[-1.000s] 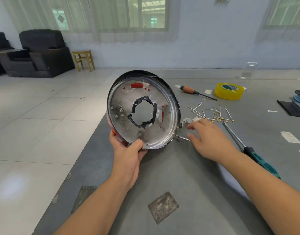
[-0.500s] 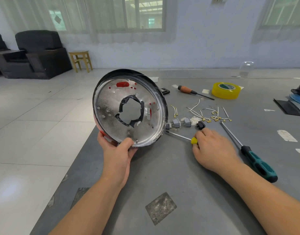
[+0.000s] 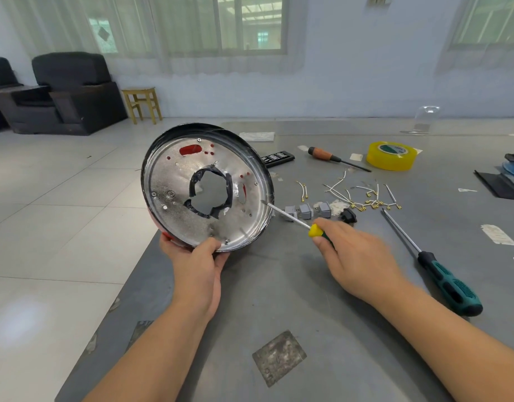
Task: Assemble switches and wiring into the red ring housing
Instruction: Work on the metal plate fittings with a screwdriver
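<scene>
My left hand (image 3: 196, 265) grips the bottom rim of the red ring housing (image 3: 174, 198), tilted upright with its silver inner plate and taped centre hole facing me. My right hand (image 3: 357, 259) is shut on a small yellow-handled screwdriver (image 3: 290, 217); its tip rests at the plate's right inner edge. Three grey switches (image 3: 305, 211) and a black switch (image 3: 349, 215) lie on the table right of the housing. Several short white wires with brass terminals (image 3: 363, 195) are scattered behind them.
A large green-handled screwdriver (image 3: 441, 277) lies to my right on the grey table (image 3: 293, 285). An orange-handled screwdriver (image 3: 328, 156), a yellow tape roll (image 3: 392, 155) and a black bit case (image 3: 277, 158) sit further back. The table's left edge drops to tiled floor.
My right hand picked the yellow-handled screwdriver off the table and brought its tip up to the plate's right edge. The housing stayed in my left hand, held further left than a second ago.
</scene>
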Demonstrator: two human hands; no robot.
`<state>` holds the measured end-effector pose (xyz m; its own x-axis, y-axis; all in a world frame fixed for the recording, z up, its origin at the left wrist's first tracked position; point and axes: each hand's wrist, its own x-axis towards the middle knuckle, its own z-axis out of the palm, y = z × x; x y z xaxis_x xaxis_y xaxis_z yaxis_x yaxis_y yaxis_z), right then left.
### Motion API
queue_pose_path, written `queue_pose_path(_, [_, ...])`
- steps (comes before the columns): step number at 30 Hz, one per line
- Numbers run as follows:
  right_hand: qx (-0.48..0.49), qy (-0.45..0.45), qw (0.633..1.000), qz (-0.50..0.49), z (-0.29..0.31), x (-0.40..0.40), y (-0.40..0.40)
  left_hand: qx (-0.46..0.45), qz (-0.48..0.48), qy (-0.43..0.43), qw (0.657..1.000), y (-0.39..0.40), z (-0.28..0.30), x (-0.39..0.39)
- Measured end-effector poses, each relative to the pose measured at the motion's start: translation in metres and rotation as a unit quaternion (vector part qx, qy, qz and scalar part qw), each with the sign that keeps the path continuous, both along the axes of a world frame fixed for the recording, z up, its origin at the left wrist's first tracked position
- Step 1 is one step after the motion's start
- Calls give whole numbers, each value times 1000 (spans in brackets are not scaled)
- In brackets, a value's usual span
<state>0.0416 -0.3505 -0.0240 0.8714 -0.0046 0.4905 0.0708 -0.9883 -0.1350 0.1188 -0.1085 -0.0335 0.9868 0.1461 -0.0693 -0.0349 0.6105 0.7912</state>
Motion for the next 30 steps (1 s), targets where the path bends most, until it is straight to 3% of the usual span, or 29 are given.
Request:
queue_pose_path(9, [1,82,992,98,-1,-7,20,-4,9,6,1000,0,3,0])
queue_pose_path(30, [9,108,989,97,-5,-4,23,7,-1,-18,1000,-2,-4,3])
